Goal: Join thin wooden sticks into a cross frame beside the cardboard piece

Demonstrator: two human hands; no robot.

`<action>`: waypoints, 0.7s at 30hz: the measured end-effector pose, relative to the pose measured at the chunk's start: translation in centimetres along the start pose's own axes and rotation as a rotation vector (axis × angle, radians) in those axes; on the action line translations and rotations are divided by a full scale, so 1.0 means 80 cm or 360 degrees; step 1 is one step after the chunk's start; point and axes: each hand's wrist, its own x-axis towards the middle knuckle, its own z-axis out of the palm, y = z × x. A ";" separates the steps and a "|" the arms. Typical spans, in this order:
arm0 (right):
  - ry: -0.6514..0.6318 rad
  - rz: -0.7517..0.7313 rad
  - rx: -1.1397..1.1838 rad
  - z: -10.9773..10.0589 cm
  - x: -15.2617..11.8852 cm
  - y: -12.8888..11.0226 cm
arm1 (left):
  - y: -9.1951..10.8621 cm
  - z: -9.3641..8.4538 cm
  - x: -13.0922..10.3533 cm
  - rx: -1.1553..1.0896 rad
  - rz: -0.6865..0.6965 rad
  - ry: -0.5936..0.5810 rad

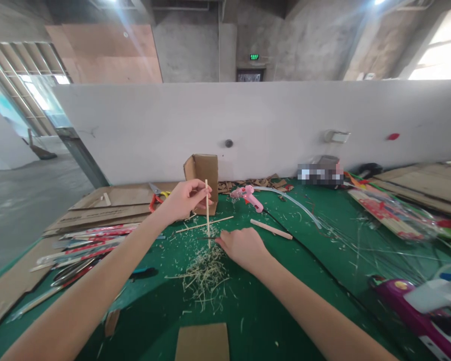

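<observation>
My left hand (191, 195) pinches the upper part of a thin pale wooden stick (208, 220), which stands nearly upright over the green table (154, 306). My right hand (242, 245) is closed on a thin dark blade, whose edge lies across the stick near its lower end; the handle is hidden in the fingers. A heap of curled wood shavings (205, 276) lies below the stick. Behind it another thin stick (220, 220) lies on the table. A bent cardboard piece (206, 173) stands behind my left hand.
Scissors (156, 198) and wrapped bundles (86, 245) are at the left. A pink glue gun (250, 196) with a black cord and a pale rod (271, 229) lie right of centre. A purple device (398, 296) stands at the right. Flat cardboard (203, 343) is in front.
</observation>
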 end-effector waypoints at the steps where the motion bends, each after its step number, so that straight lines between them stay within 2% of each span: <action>1: -0.0027 -0.0030 0.0007 0.000 0.000 -0.001 | -0.001 0.000 0.000 -0.0003 0.0004 -0.0004; 4: -0.0046 -0.0071 -0.0013 -0.003 0.001 0.000 | -0.002 0.000 0.001 0.0002 0.0005 0.0000; 9: 0.0040 0.0096 -0.0024 -0.010 0.004 0.005 | -0.001 0.002 0.001 0.0037 0.0022 0.0017; 18: -0.0205 -0.0166 -0.0015 -0.004 -0.007 0.001 | 0.004 0.002 -0.002 0.0058 -0.0016 0.0018; 21: -0.0125 -0.0078 -0.0005 -0.007 -0.004 0.001 | 0.005 0.003 -0.002 0.0065 -0.0008 0.0037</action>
